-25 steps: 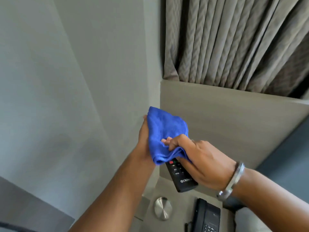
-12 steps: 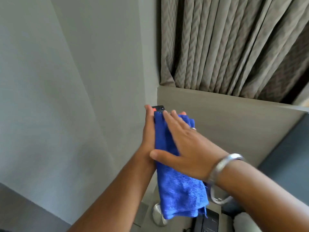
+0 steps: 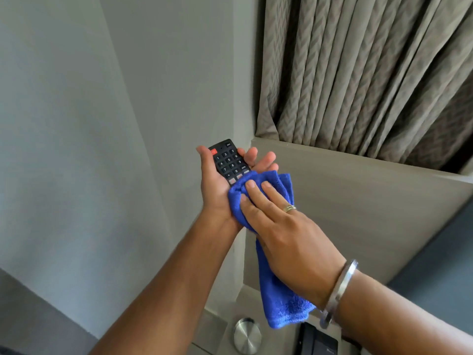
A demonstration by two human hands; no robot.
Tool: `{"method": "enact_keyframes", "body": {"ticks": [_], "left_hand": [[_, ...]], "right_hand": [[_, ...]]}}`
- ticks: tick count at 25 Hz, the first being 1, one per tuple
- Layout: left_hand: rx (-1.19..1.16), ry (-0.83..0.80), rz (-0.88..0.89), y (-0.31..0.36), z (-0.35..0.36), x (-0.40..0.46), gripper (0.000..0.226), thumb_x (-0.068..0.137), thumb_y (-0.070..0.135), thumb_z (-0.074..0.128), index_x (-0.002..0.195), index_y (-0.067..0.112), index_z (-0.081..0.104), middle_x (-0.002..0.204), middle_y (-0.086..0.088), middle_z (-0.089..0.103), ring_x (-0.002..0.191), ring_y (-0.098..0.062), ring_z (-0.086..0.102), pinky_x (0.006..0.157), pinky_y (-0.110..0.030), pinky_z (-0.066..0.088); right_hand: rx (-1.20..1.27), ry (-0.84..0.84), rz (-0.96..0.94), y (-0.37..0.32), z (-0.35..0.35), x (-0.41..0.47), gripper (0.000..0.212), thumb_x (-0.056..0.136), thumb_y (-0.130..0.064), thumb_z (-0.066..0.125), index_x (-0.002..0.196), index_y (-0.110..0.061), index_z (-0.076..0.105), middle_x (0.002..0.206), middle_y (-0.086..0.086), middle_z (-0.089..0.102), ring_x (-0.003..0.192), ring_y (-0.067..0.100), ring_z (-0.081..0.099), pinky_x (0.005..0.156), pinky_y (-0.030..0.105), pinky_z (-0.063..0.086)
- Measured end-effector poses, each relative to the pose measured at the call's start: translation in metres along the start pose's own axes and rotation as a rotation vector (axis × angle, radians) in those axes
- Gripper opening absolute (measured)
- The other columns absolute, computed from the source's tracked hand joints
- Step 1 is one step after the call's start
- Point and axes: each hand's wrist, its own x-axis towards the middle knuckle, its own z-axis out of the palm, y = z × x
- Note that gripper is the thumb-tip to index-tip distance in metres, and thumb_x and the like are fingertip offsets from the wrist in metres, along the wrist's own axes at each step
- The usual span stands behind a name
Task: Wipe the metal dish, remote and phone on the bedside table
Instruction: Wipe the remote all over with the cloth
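My left hand (image 3: 216, 185) holds the black remote (image 3: 228, 160) upright in its palm, buttons facing me, its upper half bare. My right hand (image 3: 284, 226) presses a blue cloth (image 3: 279, 290) flat against the remote's lower half, fingers stretched out over the cloth. The cloth's loose end hangs down below my right wrist. Far below, the round metal dish (image 3: 247, 335) lies on the bedside table (image 3: 217, 326). A corner of the black phone (image 3: 317, 340) shows to the right of the dish, partly hidden by the cloth and my arm.
A grey wall fills the left side. A wooden headboard panel (image 3: 358, 201) rises behind my hands, with pleated beige curtains (image 3: 358, 73) above it. I wear a metal bangle (image 3: 337, 293) on my right wrist.
My right hand has slid the cloth down the remote, uncovering the top half with its number keys. Both hands stay raised above the table.
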Motion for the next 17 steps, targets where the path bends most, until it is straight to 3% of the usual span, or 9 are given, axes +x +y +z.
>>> {"method": "enact_keyframes", "body": {"ticks": [2,5,8,11,15,17], "left_hand": [[-0.049,0.005,0.070,0.001,0.004,0.004,0.072,0.086,0.080,0.038,0.085,0.011,0.059,0.071,-0.002,0.068,0.089,-0.034,0.074,0.077,-0.046,0.061],[-0.019,0.043,0.135,0.003,0.005,0.009,0.072,0.088,0.079,0.038,0.083,0.010,0.059,0.069,-0.004,0.063,0.086,-0.036,0.074,0.076,-0.046,0.061],[0.033,0.019,0.171,0.008,0.006,0.021,0.073,0.088,0.080,0.035,0.082,0.011,0.059,0.068,-0.005,0.062,0.083,-0.036,0.073,0.078,-0.046,0.060],[0.011,0.028,0.221,0.016,0.006,0.033,0.075,0.090,0.080,0.031,0.080,0.010,0.056,0.065,-0.005,0.060,0.084,-0.036,0.073,0.077,-0.046,0.060],[0.026,-0.011,0.246,0.035,0.000,0.034,0.077,0.089,0.081,0.028,0.080,0.010,0.056,0.065,-0.004,0.061,0.088,-0.036,0.073,0.080,-0.046,0.060],[0.089,-0.063,0.216,0.035,0.001,0.029,0.076,0.088,0.082,0.029,0.083,0.011,0.058,0.067,-0.004,0.062,0.090,-0.036,0.073,0.087,-0.049,0.058]], "right_hand": [[-0.071,-0.032,-0.068,0.004,-0.002,-0.007,0.059,0.075,0.006,0.043,0.133,0.001,0.049,0.140,0.019,0.049,0.132,0.036,0.041,0.111,0.047,0.030],[-0.126,-0.146,-0.110,0.012,-0.005,-0.026,0.061,0.078,-0.005,0.028,0.135,-0.006,0.049,0.143,0.015,0.047,0.132,0.037,0.041,0.105,0.046,0.040],[-0.079,-0.240,-0.050,0.023,-0.011,-0.037,0.063,0.073,0.000,0.054,0.134,-0.012,0.051,0.144,0.011,0.047,0.130,0.037,0.045,0.083,0.045,0.057],[-0.106,-0.251,-0.022,0.042,-0.017,-0.037,0.071,0.062,0.005,0.071,0.129,-0.013,0.057,0.139,0.013,0.052,0.121,0.036,0.054,0.069,0.042,0.061],[-0.137,-0.248,0.201,0.087,-0.038,-0.040,0.061,0.083,-0.001,0.058,0.138,-0.025,0.045,0.151,0.002,0.039,0.125,0.026,0.052,0.092,0.038,0.052],[-0.122,-0.162,0.341,0.101,-0.054,-0.035,0.060,0.088,-0.003,0.053,0.140,-0.030,0.039,0.150,-0.004,0.040,0.119,0.026,0.056,0.089,0.038,0.051]]}}
